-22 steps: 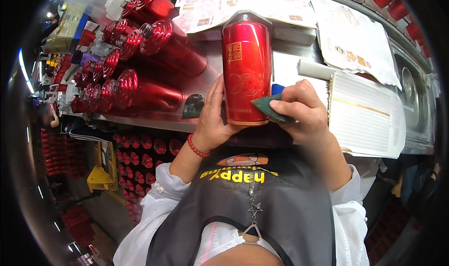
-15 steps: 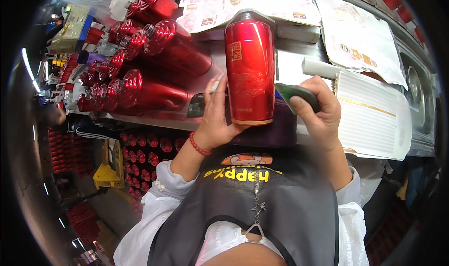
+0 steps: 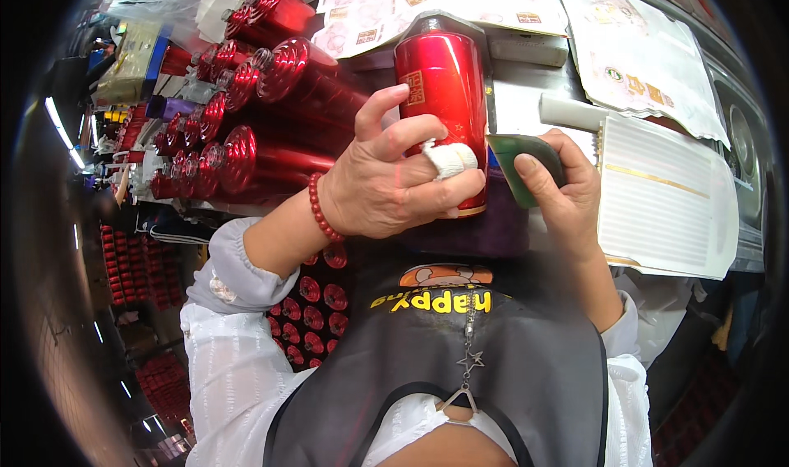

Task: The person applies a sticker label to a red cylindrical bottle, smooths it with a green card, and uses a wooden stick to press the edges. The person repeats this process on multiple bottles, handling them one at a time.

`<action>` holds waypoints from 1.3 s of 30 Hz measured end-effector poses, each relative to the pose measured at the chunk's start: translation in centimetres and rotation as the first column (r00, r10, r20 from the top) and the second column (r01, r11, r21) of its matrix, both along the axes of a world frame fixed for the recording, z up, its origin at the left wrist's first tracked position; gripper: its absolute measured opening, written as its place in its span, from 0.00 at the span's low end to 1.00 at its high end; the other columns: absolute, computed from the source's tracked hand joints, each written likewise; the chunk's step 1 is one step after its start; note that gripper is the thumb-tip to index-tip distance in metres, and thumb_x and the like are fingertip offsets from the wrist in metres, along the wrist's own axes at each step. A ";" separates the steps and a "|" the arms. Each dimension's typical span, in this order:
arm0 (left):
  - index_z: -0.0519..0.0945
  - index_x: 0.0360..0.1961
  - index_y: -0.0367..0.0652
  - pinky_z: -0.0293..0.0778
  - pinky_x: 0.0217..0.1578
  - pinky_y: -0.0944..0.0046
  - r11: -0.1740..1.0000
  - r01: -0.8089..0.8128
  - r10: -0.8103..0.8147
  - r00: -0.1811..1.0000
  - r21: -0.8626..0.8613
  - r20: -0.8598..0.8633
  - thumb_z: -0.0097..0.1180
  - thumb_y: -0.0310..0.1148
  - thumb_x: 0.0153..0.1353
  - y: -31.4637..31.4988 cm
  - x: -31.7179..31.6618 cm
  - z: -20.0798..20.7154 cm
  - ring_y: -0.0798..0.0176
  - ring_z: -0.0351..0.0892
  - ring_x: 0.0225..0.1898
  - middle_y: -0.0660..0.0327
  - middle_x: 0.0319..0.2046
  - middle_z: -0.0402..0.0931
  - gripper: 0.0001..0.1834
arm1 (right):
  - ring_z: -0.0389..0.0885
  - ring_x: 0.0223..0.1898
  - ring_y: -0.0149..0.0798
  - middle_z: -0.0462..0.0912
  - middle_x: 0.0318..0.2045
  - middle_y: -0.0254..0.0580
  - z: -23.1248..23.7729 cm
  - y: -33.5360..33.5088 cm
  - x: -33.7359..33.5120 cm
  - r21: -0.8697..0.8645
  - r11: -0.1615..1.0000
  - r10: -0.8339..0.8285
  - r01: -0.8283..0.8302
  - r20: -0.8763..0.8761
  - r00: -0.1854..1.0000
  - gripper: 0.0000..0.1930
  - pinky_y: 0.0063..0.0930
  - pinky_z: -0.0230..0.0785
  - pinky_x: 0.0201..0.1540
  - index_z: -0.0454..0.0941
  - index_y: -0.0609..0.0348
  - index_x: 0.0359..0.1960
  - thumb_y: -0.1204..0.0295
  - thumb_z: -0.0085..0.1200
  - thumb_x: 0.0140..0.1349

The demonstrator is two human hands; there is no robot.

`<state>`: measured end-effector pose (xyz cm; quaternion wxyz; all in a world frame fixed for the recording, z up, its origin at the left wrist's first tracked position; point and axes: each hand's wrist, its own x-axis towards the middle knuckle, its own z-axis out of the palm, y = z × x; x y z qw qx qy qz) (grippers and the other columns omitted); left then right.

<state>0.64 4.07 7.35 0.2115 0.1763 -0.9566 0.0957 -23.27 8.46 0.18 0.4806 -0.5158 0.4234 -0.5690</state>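
Now, in the head view, the left hand point(image 3: 382, 178) lies across the front of the red bottle point(image 3: 444, 64); earlier it cupped the bottle's left side. Its fingers are loosely spread and bent, one wrapped in white tape point(image 3: 454, 161); whether they press cannot be told. The right hand point(image 3: 569, 189) still pinches the scraper point(image 3: 526, 159) between thumb and fingers, just right of the bottle, which stands right of the other bottles point(image 3: 279, 159).
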 end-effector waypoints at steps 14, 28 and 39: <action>0.85 0.49 0.59 0.48 0.72 0.39 0.997 0.009 -0.013 0.999 0.081 0.047 0.66 0.48 0.57 0.1 -0.9 1.1 0.62 0.69 0.56 0.76 0.31 0.82 0.19 | 0.76 0.32 0.20 0.82 0.31 0.29 0.4 0.5 -0.9 0.062 0.998 -0.009 0.003 0.089 0.996 0.08 0.16 0.69 0.35 0.82 0.62 0.40 0.70 0.64 0.68; 0.68 0.70 0.36 0.52 0.67 0.45 0.764 -0.451 0.615 0.726 0.461 -0.308 0.70 0.55 0.54 6.7 1.3 -7.3 0.46 0.66 0.59 0.52 0.52 0.79 0.49 | 0.81 0.37 0.38 0.81 0.34 0.39 5.9 -2.5 0.3 -0.326 0.795 0.284 -0.511 -0.544 0.789 0.16 0.33 0.72 0.41 0.84 0.58 0.43 0.78 0.71 0.51; 0.70 0.68 0.35 0.52 0.68 0.42 0.757 -0.495 0.627 0.734 0.426 -0.261 0.72 0.60 0.50 5.5 0.9 -6.1 0.43 0.65 0.64 0.50 0.59 0.75 0.52 | 0.83 0.31 0.47 0.81 0.28 0.44 6.5 -8.1 1.5 -0.124 0.932 0.278 -0.340 -0.357 0.892 0.10 0.39 0.75 0.35 0.83 0.61 0.35 0.75 0.69 0.53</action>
